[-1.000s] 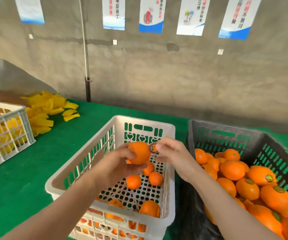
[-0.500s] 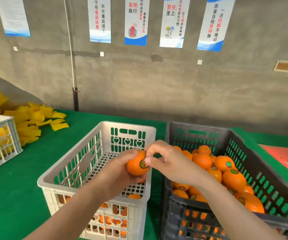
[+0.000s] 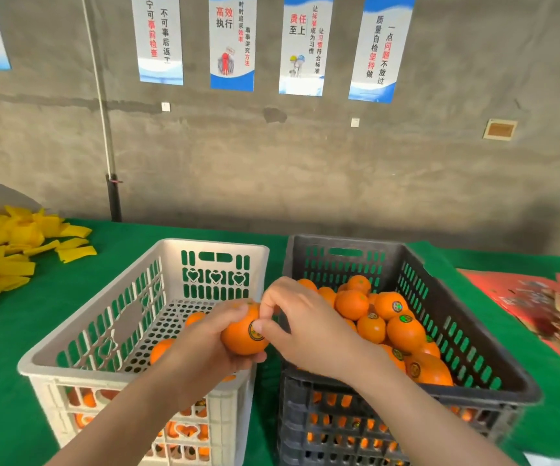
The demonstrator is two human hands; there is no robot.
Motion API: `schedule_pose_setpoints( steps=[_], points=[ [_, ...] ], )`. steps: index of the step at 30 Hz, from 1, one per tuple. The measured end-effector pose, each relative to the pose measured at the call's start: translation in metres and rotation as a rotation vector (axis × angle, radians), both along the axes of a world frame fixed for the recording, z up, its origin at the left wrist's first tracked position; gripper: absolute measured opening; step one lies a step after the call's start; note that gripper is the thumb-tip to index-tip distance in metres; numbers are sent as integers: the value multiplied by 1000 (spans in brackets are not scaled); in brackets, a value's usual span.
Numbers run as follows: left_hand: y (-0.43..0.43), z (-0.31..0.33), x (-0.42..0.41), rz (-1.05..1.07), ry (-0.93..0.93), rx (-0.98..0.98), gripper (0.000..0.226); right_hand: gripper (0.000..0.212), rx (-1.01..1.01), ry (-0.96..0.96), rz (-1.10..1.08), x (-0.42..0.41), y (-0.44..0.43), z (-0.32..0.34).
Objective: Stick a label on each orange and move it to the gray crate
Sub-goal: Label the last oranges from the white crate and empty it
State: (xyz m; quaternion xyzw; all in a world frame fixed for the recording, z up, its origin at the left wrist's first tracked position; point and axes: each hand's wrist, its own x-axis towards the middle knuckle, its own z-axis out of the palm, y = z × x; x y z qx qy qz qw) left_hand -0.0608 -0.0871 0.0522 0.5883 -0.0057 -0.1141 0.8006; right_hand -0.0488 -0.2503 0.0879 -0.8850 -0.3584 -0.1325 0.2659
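Left hand (image 3: 204, 348): grip closed around one orange (image 3: 241, 334), cupped from below and the left, held above the gap between the two crates, over the near right corner of the white crate (image 3: 137, 297). Right hand (image 3: 305, 331): thumb and fingertips (image 3: 261, 327) pinched at the round label (image 3: 254, 332) on the orange's right face, nothing else in that hand. Label appears stuck down; looks like it is being pressed flat, though whether the edges are fully seated cannot be told.

Gray crate (image 3: 473, 338), just right of the hands: heaped with oranges, roughly half full or more, several showing labels on top. Judged as the finished pile.

White crate: mostly bare perforated floor in view, a few oranges showing near the hands and more visible through the side slots. So a small number are left to do.

Judgement: bulk of the batch done. For this orange, labelling is at or near completion; the move into the gray crate is not yet done.

Elsewhere on the green counter (image 3: 53, 297): yellow slips (image 3: 19, 247) far left, red printed sheets (image 3: 540, 307) far right.
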Motion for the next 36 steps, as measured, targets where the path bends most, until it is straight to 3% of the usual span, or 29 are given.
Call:
schedule_pose_setpoints(
  steps=[5,8,11,14,16,19,21,29,31,33,35,36],
  points=[
    [-7,-15,-6,28,27,-31,43,31,246,110,-31,-18,-6,-35],
    [-13,-25,-2,-14,39,-58,45,59,269,133,-6,-25,-10,-55],
    [-32,-30,5,4,7,-31,54,64,246,86,-41,-21,-20,-57],
    [-59,-27,19,78,-143,198,57,64,285,98,-161,1,-41,-46],
    [-73,-29,32,181,-306,418,41,74,293,141,-294,26,-63,-40],
    [-86,-42,48,182,-531,819,33,83,126,285,-489,70,-102,-41],
    [-90,-53,51,144,-632,963,33,85,-34,347,-558,88,-122,-53],
    [-89,-56,50,175,-736,1035,27,86,-328,454,-546,103,-136,-75],
    [-90,-55,47,171,-738,1035,25,78,-255,316,-574,92,-130,-66],
    [-91,-52,44,173,-725,1032,23,50,58,15,-510,63,-114,-56],
    [-92,-49,41,172,-713,1035,22,18,378,-220,-237,22,-95,-58],
    [-93,-48,40,173,-709,1028,23,7,409,-226,-70,-1,-87,-67]
  ],
)
